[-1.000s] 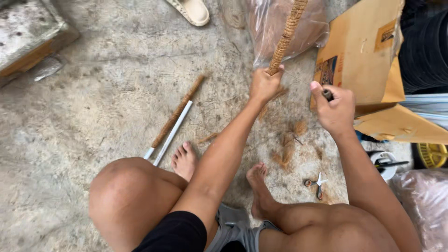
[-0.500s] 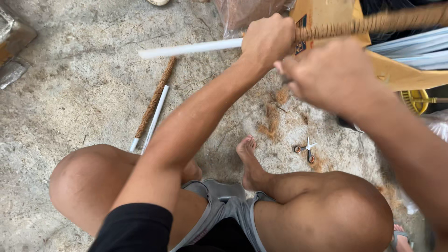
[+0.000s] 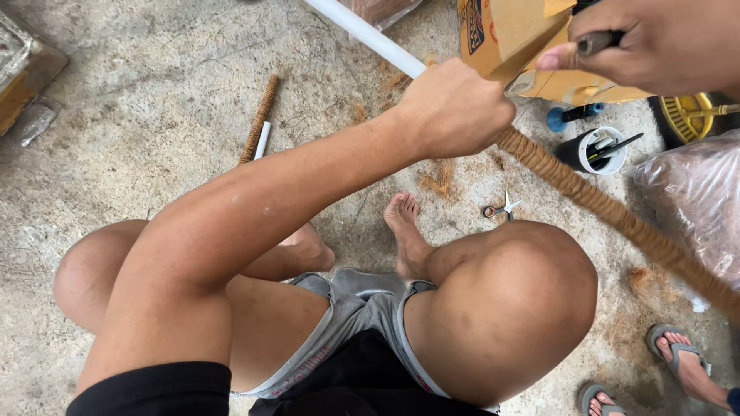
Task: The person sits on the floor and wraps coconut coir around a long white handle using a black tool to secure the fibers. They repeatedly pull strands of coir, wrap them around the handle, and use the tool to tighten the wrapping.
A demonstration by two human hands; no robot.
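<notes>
The long white plastic pipe wrapped in brown coconut-fibre rope (image 3: 609, 212) is held slanted above the concrete floor (image 3: 139, 131), running from the upper left, across the raised right knee, to the right edge of the view. The left hand (image 3: 455, 108) is clamped in a full fist around it at the point where bare white pipe ends and the fibre wrapping begins. The right hand (image 3: 655, 42) is closed on a small dark-handled tool (image 3: 597, 42) near the open brown cardboard box (image 3: 509, 38); the kind of tool cannot be told.

Risks, as judged from this position:
- The wrapping may loosen or unravel at its upper end if the left fist is relaxed, since that end appears to be held by grip alone.
- The long unsupported end may swing into the clear plastic bag of brown fibre (image 3: 694, 200).
- The small scissors (image 3: 499, 208) lie just beside the bare foot (image 3: 405, 223) and could be stepped on.

The wrapped section appears tight, even and spiralled, coarse and hairy in texture. Loose fibre scraps are scattered on the floor. A second, shorter wrapped stick (image 3: 258, 119) lies well apart to the left.
</notes>
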